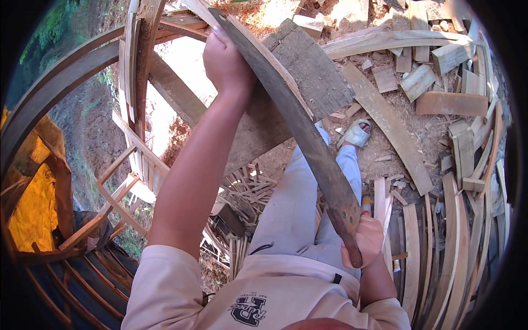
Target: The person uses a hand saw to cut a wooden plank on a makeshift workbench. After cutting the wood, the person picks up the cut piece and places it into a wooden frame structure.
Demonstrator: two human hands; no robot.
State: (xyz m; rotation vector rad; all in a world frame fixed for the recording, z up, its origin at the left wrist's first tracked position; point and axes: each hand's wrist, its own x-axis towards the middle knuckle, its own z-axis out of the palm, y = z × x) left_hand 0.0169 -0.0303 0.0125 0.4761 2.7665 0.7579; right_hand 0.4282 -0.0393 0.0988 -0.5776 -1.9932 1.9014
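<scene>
A long, worn hand saw point(300, 124) runs diagonally across the view, from the upper left down to my right hand point(367, 240). That hand is wrapped round its dark handle point(350, 248). Up near the saw's narrow end, my left hand point(226, 61) is closed on a pale wooden strip point(269, 59) lying along the blade. The blade partly covers both the strip and my fingers. Beneath them is a wide grey board point(314, 69), with a darker plank point(258, 129) slanting below it. A yellow and red handle point(366, 204) shows just beyond my right hand.
Offcut blocks point(418, 82) litter the ground at the upper right. Long curved wooden strips point(448, 247) lie along the right side. A wooden frame point(124, 192) and upright posts point(140, 66) stand at left, near a yellow sheet point(36, 192). Thin scraps point(247, 190) are piled beside my legs.
</scene>
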